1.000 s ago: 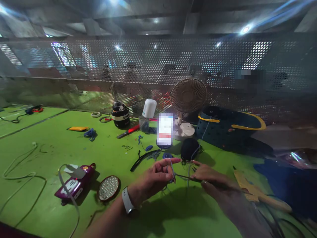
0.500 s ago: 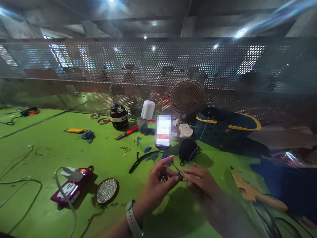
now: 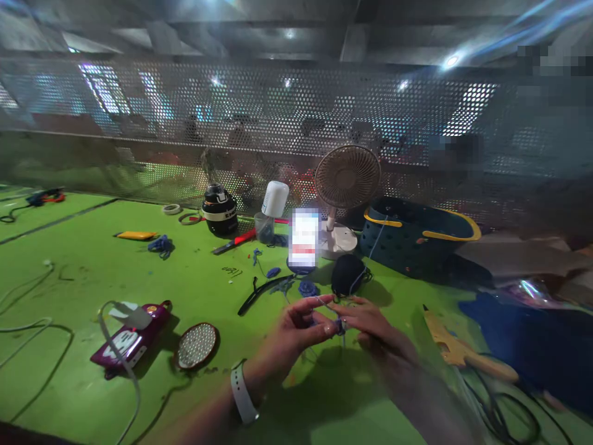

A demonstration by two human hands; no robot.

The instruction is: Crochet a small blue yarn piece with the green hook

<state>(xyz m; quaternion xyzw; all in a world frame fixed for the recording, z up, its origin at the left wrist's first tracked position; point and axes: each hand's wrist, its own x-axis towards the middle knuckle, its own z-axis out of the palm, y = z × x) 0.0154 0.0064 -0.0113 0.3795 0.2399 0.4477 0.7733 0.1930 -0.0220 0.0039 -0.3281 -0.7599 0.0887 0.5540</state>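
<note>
My left hand (image 3: 296,330) and my right hand (image 3: 370,327) meet low in the middle, above the green table (image 3: 92,272). Both pinch a small blue crochet piece (image 3: 340,325) between their fingertips. A thin blue yarn strand runs from it back to a dark yarn ball (image 3: 348,275) just behind my hands. The left index finger is stretched out with the strand over it. A white watch (image 3: 241,394) sits on my left wrist. Any hook in the right hand is too blurred to make out.
Behind the yarn ball stand a lit phone (image 3: 303,247), a small desk fan (image 3: 345,191) and a dark basket with yellow handles (image 3: 417,238). A purple device (image 3: 130,340), a round mesh disc (image 3: 197,346) and white cables lie left; a yellow wooden tool (image 3: 456,349) lies right.
My hands have come together: a second ago they were apart with the yarn stretched between them, now the fingertips touch over the small blue piece. The view has shifted slightly.
</note>
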